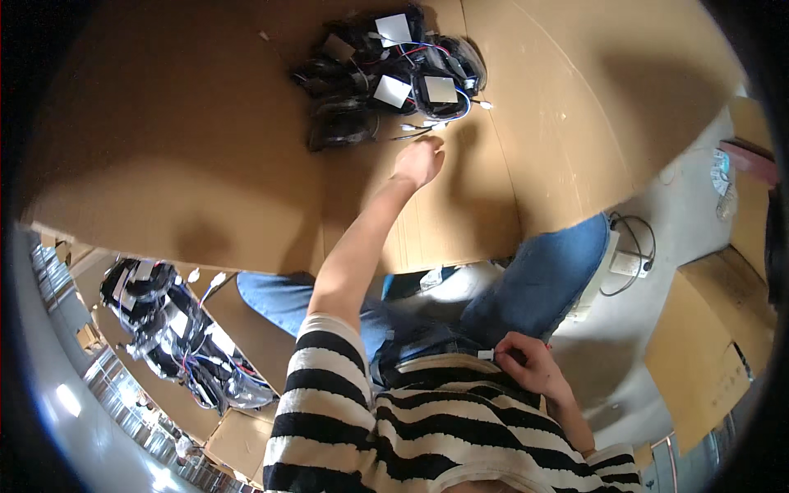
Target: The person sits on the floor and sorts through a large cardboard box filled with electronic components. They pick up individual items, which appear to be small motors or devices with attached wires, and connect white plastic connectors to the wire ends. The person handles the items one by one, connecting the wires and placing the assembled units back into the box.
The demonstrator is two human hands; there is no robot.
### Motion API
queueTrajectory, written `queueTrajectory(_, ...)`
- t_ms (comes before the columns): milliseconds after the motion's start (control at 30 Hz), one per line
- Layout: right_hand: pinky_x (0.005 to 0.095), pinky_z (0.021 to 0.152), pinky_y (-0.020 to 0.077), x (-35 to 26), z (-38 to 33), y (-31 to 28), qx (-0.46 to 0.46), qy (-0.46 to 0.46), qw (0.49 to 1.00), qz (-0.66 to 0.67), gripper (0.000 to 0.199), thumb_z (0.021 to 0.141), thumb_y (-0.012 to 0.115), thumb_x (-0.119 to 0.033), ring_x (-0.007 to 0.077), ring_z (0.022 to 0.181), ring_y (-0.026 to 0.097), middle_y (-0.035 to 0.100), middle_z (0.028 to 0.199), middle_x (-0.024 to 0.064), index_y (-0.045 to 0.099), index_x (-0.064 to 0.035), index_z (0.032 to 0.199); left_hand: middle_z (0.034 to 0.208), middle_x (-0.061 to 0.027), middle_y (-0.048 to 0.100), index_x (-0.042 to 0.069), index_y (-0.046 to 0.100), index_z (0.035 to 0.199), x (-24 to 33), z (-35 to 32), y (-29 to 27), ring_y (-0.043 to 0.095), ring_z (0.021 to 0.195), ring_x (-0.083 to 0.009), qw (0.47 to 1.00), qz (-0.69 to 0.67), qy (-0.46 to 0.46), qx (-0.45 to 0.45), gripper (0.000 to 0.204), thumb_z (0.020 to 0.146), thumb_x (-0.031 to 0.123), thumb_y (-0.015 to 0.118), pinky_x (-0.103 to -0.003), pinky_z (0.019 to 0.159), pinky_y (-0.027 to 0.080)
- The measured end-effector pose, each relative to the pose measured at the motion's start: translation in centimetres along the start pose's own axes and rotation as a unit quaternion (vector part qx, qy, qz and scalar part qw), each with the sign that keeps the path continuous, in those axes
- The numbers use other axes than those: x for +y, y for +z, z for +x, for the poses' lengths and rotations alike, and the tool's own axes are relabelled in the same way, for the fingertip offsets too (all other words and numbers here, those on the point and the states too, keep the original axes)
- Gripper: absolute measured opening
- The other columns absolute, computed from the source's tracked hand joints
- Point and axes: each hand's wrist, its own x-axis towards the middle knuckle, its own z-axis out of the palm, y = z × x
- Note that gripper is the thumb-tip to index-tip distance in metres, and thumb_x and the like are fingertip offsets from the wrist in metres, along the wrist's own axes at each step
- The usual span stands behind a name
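My left hand [421, 162] reaches forward over the cardboard, its fingers curled closed beside the front of a heap of black wired parts [349, 123]. Thin leads with white plugs [408, 127] end just beyond its knuckles. Whatever those fingers may hold is hidden. Close to my waist, my right hand [532, 367] is pinched on a small white connector [486, 355] that sticks out to the left of the fingertips. A bit of red shows by that hand. Pale square labels [393, 91] lie on several of the heaped parts, with blue and red wires running between them.
A cardboard sheet [575, 123] forms the work surface above my knees. At lower left, a cardboard box [246, 329] holds more bagged black parts [177, 329] with wires. On the right are a white socket block [629, 263] with a black cord and an open carton [707, 345].
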Motion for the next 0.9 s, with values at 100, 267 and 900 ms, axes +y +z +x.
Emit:
queueTrajectory(100,0.0195,0.055,0.0385,0.2,1.3,-0.4,-0.005,0.042,0.998,0.041,0.005,0.076,0.053,-0.005,0.0046,0.065,0.047,0.054,0.07,0.001,0.053,-0.0019,0.08,0.085,-0.0158,0.058,0.008,0.057,0.095,0.9,4.9,2.7,0.057,0.078,-0.0283,0.993,0.104,0.061,0.017,0.024,0.074,0.01,0.046,-0.037,0.069,0.046)
queueTrajectory(267,0.0201,0.058,0.0396,-0.8,3.3,-1.2,-0.007,0.106,0.992,0.062,0.006,0.077,0.053,-0.006,0.0055,0.067,0.048,0.054,0.071,0.0015,0.053,-0.0021,0.081,0.086,-0.0117,0.055,0.004,0.054,0.084,1.8,13.0,3.2,0.057,0.077,-0.028,0.958,0.244,0.147,0.014,0.016,0.073,0.01,0.044,-0.038,0.065,0.045)
queueTrajectory(900,0.0219,0.056,0.04,-1.8,4.6,-1.7,-0.028,0.067,0.996,0.05,0.006,0.077,0.051,-0.004,0.0081,0.064,0.048,0.053,0.07,0.0042,0.052,-0.0004,0.081,0.081,-0.0051,0.059,0.01,0.063,0.07,0.6,8.0,-4.9,0.053,0.086,-0.0195,0.93,0.286,0.226,-0.055,0.012,0.064,0.017,0.055,-0.032,0.077,0.037)
